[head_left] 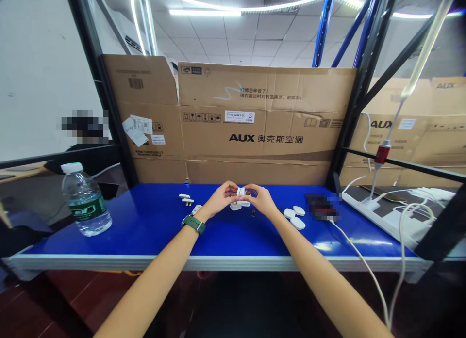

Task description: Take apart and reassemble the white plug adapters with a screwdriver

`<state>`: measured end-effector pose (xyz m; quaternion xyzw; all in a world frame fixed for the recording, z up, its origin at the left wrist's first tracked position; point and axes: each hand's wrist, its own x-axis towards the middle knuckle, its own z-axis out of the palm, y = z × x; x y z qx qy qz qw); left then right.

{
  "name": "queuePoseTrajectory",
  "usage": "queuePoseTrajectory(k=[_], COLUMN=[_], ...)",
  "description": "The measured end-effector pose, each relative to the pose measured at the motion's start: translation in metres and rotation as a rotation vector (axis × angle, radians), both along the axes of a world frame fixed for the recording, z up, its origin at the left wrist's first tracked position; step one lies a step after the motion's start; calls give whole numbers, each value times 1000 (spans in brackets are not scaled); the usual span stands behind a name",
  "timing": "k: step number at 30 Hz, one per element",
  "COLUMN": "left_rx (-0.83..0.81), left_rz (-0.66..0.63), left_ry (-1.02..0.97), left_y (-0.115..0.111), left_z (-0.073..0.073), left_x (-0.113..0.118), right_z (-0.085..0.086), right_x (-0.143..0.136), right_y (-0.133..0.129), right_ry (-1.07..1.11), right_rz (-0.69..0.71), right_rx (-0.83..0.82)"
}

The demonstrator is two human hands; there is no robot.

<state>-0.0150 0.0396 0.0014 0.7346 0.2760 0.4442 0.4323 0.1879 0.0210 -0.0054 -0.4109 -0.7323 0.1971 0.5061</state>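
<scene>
Far to the left of the left hand [219, 202], a clear plastic bottle [85, 204] with a green label and white cap stands upright near the end of the blue bench [233, 243]. Nearer that hand, to its left and a little beyond the wrist, lie a few small white parts [187, 201], with brass-coloured metal showing on one. Another white piece [196, 209] sits just beside the wrist, which partly hides it. Beyond both hands, a broad cardboard sheet [267, 117] printed with AUX stands along the back of the bench. Directly below the fingers are more white pieces [236, 207], and close by the right hand [262, 202] are some tiny dark bits [253, 213], too small to identify. To the right of that hand rest three rounded white caps [297, 224]; farther right come a blurred dark device [322, 207] with a white cable [364, 263] plugged in, then a white power strip [380, 221].

The left forearm, with a green watch strap [194, 224], angles inward and forward; its fingers curl over a small white component [240, 192], pinching it between the hands. The right forearm slants in from the other side, thumb and fingers grasping the same component opposite.
</scene>
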Motion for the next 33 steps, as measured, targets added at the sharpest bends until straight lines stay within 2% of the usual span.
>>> queuePoseTrajectory(k=[4,8,18,22,27,33], left_rx=[77,46,8,22,-75,-106], left_rz=[-4,3,83,71,78,53], left_ry=[10,-17,-8,-46,-102,-82], left_y=[5,6,2,0,-1,-5], left_z=[-1,-3,-7,-7,-10,-8], left_x=[0,0,4,4,3,6], right_z=[0,-1,-8,-6,-1,6], right_x=[1,2,4,4,0,-1], right_y=[-3,-2,5,1,-12,-22], right_ry=[26,22,-38,-178,-476,-621], right_rz=[27,68,41,-11,3,-60], right_rx=[17,44,90,124,212,188])
